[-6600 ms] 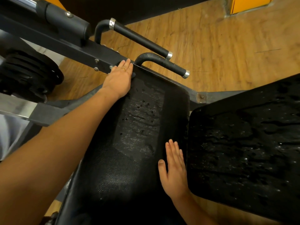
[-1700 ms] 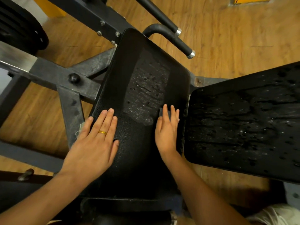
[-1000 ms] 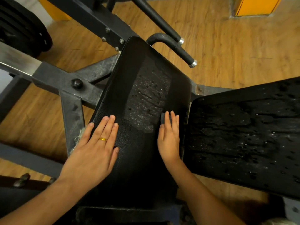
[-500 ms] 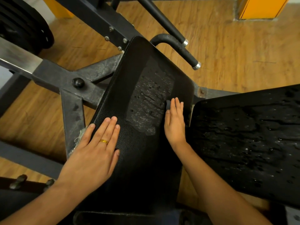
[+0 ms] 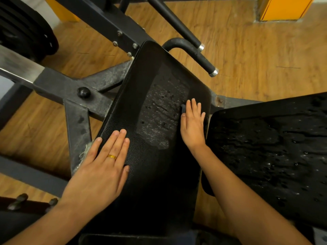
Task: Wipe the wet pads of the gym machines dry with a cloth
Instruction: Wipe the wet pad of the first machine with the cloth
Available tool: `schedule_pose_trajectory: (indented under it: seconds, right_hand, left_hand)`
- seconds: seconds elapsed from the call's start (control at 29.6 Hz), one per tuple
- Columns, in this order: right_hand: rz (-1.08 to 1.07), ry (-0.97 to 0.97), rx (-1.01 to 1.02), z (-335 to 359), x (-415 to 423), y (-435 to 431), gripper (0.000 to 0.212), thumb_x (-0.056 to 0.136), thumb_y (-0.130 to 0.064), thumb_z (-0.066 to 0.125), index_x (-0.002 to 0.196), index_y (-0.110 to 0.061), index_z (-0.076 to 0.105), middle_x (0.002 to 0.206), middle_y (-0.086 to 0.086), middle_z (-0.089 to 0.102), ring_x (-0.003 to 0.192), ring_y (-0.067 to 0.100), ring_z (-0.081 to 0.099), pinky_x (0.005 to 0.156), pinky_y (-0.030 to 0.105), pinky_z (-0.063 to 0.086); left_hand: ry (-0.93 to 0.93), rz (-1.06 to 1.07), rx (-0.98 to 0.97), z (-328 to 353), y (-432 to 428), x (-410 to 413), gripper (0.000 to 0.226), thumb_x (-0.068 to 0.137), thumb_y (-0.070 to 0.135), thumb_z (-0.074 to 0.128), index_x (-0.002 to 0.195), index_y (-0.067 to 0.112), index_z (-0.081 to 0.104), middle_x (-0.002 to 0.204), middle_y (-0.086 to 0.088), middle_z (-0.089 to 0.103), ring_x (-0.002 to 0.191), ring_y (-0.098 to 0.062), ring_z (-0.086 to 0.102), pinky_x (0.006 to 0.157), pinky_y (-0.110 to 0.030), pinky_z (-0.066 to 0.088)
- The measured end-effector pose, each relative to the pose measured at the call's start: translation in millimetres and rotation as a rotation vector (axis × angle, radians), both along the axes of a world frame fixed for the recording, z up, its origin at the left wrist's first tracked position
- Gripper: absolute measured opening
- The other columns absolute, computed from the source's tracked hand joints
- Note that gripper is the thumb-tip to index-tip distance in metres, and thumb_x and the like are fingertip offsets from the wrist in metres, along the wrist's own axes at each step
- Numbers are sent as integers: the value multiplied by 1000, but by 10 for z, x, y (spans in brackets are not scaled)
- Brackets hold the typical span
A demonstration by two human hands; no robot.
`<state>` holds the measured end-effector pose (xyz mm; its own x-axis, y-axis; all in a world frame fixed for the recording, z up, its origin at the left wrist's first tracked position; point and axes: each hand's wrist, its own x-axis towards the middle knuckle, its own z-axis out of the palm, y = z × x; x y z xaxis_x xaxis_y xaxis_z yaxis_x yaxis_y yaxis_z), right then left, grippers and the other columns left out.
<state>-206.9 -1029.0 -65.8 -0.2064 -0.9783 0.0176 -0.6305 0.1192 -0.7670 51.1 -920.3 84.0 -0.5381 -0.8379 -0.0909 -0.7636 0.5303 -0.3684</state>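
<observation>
A long black pad point(image 5: 155, 170) runs up the middle of the view, with a wet, beaded patch point(image 5: 161, 112) on its upper half. My left hand point(image 5: 102, 167) lies flat with straight fingers on the pad's lower left edge, a gold ring on one finger. My right hand point(image 5: 192, 126) lies flat near the pad's right edge, pressing a small dark cloth point(image 5: 183, 108) that shows only at my fingertips. A second black pad point(image 5: 276, 156) on the right is covered in water drops.
Dark steel frame beams point(image 5: 70, 89) run left of the pad, with weight plates point(image 5: 26, 32) at top left. Two black handle bars point(image 5: 200, 55) with chrome ends stick out beyond the pad's top. The floor is wood; an orange cabinet point(image 5: 284, 7) stands top right.
My right hand with the cloth has slid up along the pad's right edge. My left hand earlier moved from the pad's top down to its lower left edge and has since stayed there.
</observation>
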Motion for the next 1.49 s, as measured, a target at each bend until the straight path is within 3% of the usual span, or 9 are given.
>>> schedule_pose_trajectory:
  seconds: [0.17,0.41,0.61,0.95,1.25,1.49]
  right_hand:
    - [5,-101,-2,-1,14,27,54,111,-20,28,162,-11,11,170,4,-2,155,22,-14,124,35,-11]
    - [-113,-87,74,61,-168,-644,53,111,-17,30,160,-6,16,170,11,6,156,32,-6,127,50,1]
    - [-54,-131,-26,-31,-14,-73,54,111,-19,30,161,-8,12,170,5,1,156,23,-10,123,31,-10]
    - [-103,-53,74,67,-392,-1064,52,110,-19,32,159,-5,21,169,11,14,156,33,1,127,51,4]
    - [-10,-99,47,-11,-10,185,54,110,-20,31,161,-12,14,170,0,7,156,18,-6,125,33,-5]
    - [-59,-124,26,-55,481,1122,53,109,-14,34,159,-10,16,166,-7,3,155,12,-9,126,31,-5]
  left_hand:
    - [5,6,4,-6,-2,-14,67,99,37,34,152,-4,33,164,-22,21,152,-34,24,120,-57,25]
    - [10,1,0,-26,-4,0,67,99,37,33,152,-3,33,164,-22,22,152,-34,24,120,-57,25]
    - [25,6,-8,-45,-10,-1,67,99,37,32,152,-4,34,164,-21,21,152,-34,24,120,-57,26]
    - [0,-3,3,-13,-20,-5,67,99,36,34,153,-4,32,164,-22,20,153,-33,22,121,-57,23]
    - [0,-3,-9,-8,-14,-3,67,99,37,34,153,-3,31,164,-22,20,153,-33,20,123,-55,19]
    - [-21,8,-8,3,3,-13,66,101,38,31,154,-2,29,165,-22,17,154,-33,19,123,-55,17]
